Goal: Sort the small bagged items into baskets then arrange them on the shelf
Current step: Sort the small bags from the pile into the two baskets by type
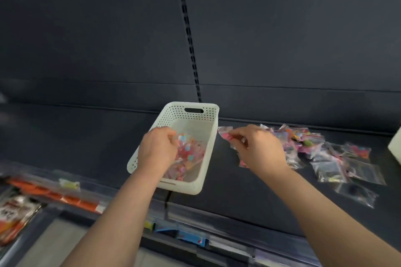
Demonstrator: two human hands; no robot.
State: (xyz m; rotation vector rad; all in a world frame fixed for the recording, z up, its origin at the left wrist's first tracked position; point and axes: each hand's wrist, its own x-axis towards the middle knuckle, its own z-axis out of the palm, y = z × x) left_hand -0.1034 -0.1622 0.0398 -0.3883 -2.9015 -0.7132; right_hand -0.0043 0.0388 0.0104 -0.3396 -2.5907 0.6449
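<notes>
basket (pixel 138 159) lengthwise toward shelf back (pixel 282 50), left fingers (pixel 170 137) curled on its bags (pixel 192 155), right fingers (pixel 238 136) pinching pink bag (pixel 224 134)

This looks like a shop aisle: a dark display shelf (pixel 238 191) stands against plain dark back panels (pixel 86 39), and a slotted metal upright (pixel 188 34) runs down between them. A clear plastic label strip (pixel 217 219) runs along the shelf's front edge, and below its left end lie packaged goods (pixel 15 219) on orange and white cards. Toward the shelf's right end a heap of small clear zip bags (pixel 325 154) lies loose beside a white perforated basket (pixel 206 119).
</notes>
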